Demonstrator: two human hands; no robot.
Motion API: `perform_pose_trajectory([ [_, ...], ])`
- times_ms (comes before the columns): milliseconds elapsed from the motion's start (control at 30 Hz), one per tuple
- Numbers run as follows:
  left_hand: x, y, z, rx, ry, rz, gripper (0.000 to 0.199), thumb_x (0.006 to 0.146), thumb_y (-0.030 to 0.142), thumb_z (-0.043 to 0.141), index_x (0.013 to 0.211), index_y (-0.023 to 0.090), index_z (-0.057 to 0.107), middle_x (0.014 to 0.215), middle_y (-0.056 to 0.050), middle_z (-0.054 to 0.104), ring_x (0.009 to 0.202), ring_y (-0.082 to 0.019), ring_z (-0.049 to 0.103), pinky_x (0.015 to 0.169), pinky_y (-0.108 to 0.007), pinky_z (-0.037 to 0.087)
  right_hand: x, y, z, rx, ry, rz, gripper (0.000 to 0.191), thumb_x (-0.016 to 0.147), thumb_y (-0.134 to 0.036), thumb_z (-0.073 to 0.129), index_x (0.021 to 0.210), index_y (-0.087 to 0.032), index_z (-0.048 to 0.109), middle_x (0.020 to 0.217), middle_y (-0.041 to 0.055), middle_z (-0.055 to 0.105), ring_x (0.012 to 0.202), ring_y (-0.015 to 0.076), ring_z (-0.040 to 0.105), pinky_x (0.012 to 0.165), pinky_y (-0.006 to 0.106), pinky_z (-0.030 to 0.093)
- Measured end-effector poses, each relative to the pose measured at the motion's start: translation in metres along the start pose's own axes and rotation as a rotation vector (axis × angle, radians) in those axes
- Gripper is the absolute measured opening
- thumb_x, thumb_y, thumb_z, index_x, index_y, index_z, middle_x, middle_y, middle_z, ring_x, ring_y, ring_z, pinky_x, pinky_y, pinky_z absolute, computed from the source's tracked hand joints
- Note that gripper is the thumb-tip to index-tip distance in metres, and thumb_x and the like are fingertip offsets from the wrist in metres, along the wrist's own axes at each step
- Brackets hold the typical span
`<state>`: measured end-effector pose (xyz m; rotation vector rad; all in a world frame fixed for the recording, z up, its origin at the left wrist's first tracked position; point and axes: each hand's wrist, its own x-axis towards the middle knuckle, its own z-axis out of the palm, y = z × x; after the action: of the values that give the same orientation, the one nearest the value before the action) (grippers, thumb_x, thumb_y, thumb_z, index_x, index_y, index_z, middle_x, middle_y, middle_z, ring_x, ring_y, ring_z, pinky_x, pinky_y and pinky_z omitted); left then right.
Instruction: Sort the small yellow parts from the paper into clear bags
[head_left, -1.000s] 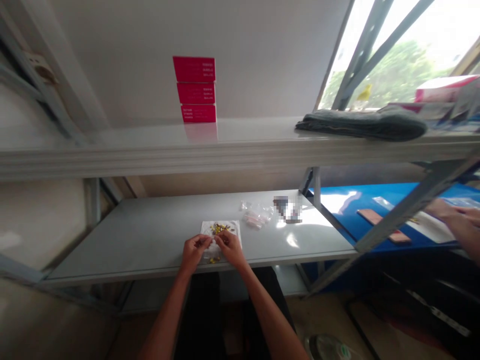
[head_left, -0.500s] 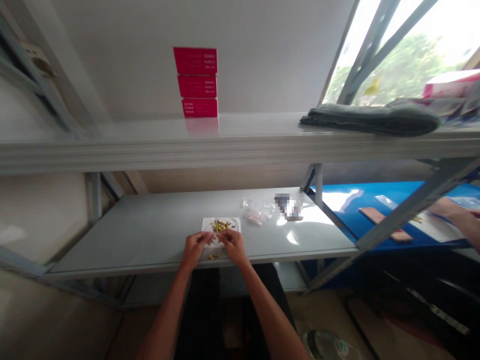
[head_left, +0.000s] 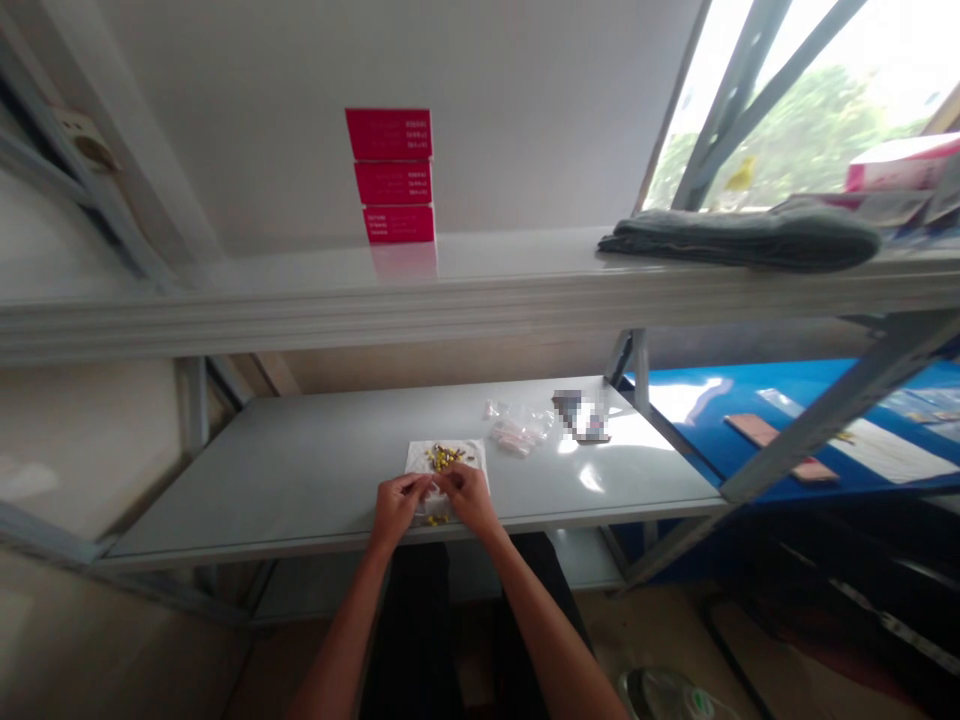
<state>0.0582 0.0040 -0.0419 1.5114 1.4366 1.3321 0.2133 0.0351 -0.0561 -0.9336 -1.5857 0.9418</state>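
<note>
My left hand and my right hand meet over the front part of a white sheet on the grey shelf. The fingers of both are pinched together, their tips nearly touching. Whatever they hold is too small to make out. Just beyond the fingertips lies a pile of small yellow and dark pieces. A few more yellow pieces rest close to the shelf's front edge, below my hands.
Clear plastic bags lie right of the sheet, beside a blurred-out item. Overhead, an upper shelf bears pink boxes and folded dark cloth. A blue table at the right holds a pink phone-like slab.
My two hands have come closer together at the fingertips. At the right, another person's hand has left the blue table. The view has shifted slightly.
</note>
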Motion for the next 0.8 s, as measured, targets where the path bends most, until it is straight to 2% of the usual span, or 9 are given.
perform_pose_trajectory([
  [100, -0.001, -0.001, 0.001, 0.0, -0.003, -0.006, 0.039, 0.083, 0.053, 0.064, 0.077, 0.018, 0.079, 0.064, -0.004, 0.071, 0.06, -0.019, 0.061, 0.06, -0.026, 0.046, -0.001, 0.0, 0.0, 0.016, -0.013, 0.008, 0.029, 0.086, -0.039, 0.065, 0.067, -0.017, 0.07, 0.058, 0.0006, 0.063, 0.052, 0.0122, 0.049, 0.052, 0.023, 0.036],
  [233, 0.002, -0.003, 0.001, -0.067, -0.006, -0.006, 0.042, 0.085, 0.054, 0.063, 0.082, 0.016, 0.079, 0.069, -0.005, 0.072, 0.068, -0.02, 0.064, 0.068, -0.027, 0.048, -0.001, -0.003, 0.0, 0.046, -0.013, 0.016, 0.032, 0.088, -0.04, 0.063, 0.067, -0.018, 0.07, 0.056, 0.0011, 0.064, 0.051, 0.0134, 0.052, 0.053, 0.024, 0.039],
  [300, 0.004, -0.006, 0.001, -0.158, 0.087, -0.027, 0.046, 0.085, 0.058, 0.06, 0.088, 0.015, 0.077, 0.071, -0.005, 0.071, 0.069, -0.019, 0.063, 0.068, -0.027, 0.049, -0.002, -0.005, 0.0, 0.049, -0.008, 0.05, 0.032, 0.091, -0.041, 0.06, 0.072, -0.018, 0.073, 0.048, -0.0009, 0.059, 0.044, 0.0129, 0.049, 0.051, 0.024, 0.038],
  [400, 0.006, -0.01, 0.0, -0.299, 0.287, -0.02, 0.051, 0.087, 0.062, 0.056, 0.088, 0.014, 0.072, 0.07, -0.003, 0.066, 0.064, -0.016, 0.059, 0.066, -0.025, 0.048, -0.003, -0.006, -0.002, 0.071, 0.025, 0.103, 0.034, 0.094, -0.041, 0.055, 0.076, -0.018, 0.073, 0.04, -0.0036, 0.051, 0.038, 0.0122, 0.043, 0.047, 0.024, 0.036],
  [433, 0.006, -0.01, 0.0, -0.306, 0.307, -0.005, 0.05, 0.087, 0.062, 0.056, 0.087, 0.014, 0.071, 0.069, -0.002, 0.064, 0.064, -0.015, 0.058, 0.065, -0.025, 0.047, -0.004, -0.007, -0.003, 0.064, 0.041, 0.099, 0.035, 0.094, -0.04, 0.055, 0.075, -0.018, 0.073, 0.041, -0.0035, 0.051, 0.039, 0.0123, 0.043, 0.048, 0.024, 0.036],
  [600, 0.0, -0.004, -0.002, -0.144, 0.101, 0.009, 0.044, 0.081, 0.059, 0.067, 0.083, 0.016, 0.07, 0.067, -0.001, 0.064, 0.066, -0.016, 0.058, 0.065, -0.024, 0.046, -0.005, -0.009, -0.005, -0.068, 0.083, -0.012, 0.038, 0.092, -0.037, 0.056, 0.062, -0.018, 0.068, 0.054, -0.0006, 0.059, 0.05, 0.0121, 0.045, 0.054, 0.024, 0.035],
  [667, -0.001, -0.001, -0.002, -0.135, 0.084, 0.011, 0.044, 0.081, 0.06, 0.066, 0.077, 0.016, 0.069, 0.068, -0.002, 0.065, 0.066, -0.016, 0.059, 0.066, -0.025, 0.047, -0.006, -0.009, -0.006, -0.089, 0.087, -0.023, 0.041, 0.094, -0.038, 0.055, 0.059, -0.018, 0.065, 0.053, -0.0012, 0.056, 0.05, 0.0115, 0.043, 0.054, 0.024, 0.033],
  [800, -0.001, 0.002, 0.0, -0.111, 0.061, 0.009, 0.038, 0.078, 0.054, 0.069, 0.081, 0.017, 0.072, 0.071, -0.003, 0.069, 0.066, -0.017, 0.062, 0.064, -0.025, 0.048, -0.005, -0.005, -0.004, -0.074, 0.083, -0.019, 0.044, 0.096, -0.043, 0.053, 0.061, -0.018, 0.064, 0.053, -0.0015, 0.054, 0.05, 0.0113, 0.042, 0.053, 0.024, 0.032],
])
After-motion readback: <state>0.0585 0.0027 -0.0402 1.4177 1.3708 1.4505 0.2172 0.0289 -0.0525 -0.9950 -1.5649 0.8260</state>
